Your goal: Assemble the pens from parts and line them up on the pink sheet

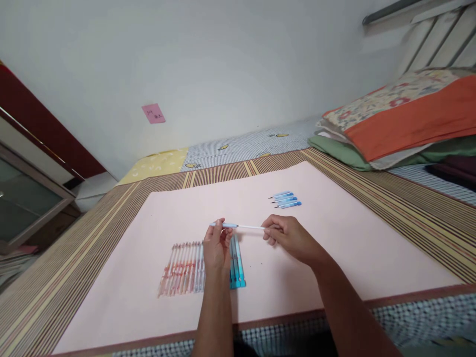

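My left hand (217, 245) is closed around a light-blue pen barrel (227, 225), held level above the pink sheet. From the barrel's right end runs a thin white rod (251, 227) that looks like a pen refill. The fingers of my right hand (284, 234) pinch the rod's other end. Below my left hand lies a row of pens (182, 267) with clear and reddish barrels, partly hidden by my wrist. Teal pens (238, 265) continue that row on the right. Beyond my right hand, several blue pens (285, 199) lie side by side with dark tips pointing left.
The pink sheet (345, 248) lies on a striped mat (372, 198). Folded bedding with an orange band (412, 124) is piled at the back right. A pink note (153, 113) hangs on the wall. A glass-fronted cabinet (26, 198) stands at the left.
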Tool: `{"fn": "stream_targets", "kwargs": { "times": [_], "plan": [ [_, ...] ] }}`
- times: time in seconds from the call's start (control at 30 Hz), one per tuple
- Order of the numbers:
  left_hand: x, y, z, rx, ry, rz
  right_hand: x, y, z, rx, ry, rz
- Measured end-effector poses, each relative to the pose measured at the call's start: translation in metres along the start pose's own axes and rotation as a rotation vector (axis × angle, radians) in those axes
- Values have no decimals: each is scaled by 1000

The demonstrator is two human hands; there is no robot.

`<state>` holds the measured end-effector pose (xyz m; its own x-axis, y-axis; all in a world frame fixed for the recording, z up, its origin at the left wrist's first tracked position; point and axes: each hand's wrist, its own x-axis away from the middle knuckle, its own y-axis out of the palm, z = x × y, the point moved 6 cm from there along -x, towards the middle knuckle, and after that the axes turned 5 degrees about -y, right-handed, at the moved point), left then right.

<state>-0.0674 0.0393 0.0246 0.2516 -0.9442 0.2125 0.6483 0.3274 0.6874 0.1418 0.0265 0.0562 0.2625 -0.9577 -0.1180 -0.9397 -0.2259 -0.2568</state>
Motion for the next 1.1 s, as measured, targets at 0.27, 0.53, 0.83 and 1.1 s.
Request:
{"fn": "stream_targets", "kwargs": {
  "times": [0.27,0.53,0.83,1.1],
  "plan": [
    [7,12,-16,-61,-114,-64,-2,3,-15,-54,-82,65],
    [33,37,-48,-358,-396,-460,-8,-15,-7,-183,-131,441],
    [47,52,-64,-193,-456,-614,-7,11,-6,-74,-120,346],
    [46,50,-71,-146,-471,-583,-9,14,4,-173,-79,357]
  ]
}}
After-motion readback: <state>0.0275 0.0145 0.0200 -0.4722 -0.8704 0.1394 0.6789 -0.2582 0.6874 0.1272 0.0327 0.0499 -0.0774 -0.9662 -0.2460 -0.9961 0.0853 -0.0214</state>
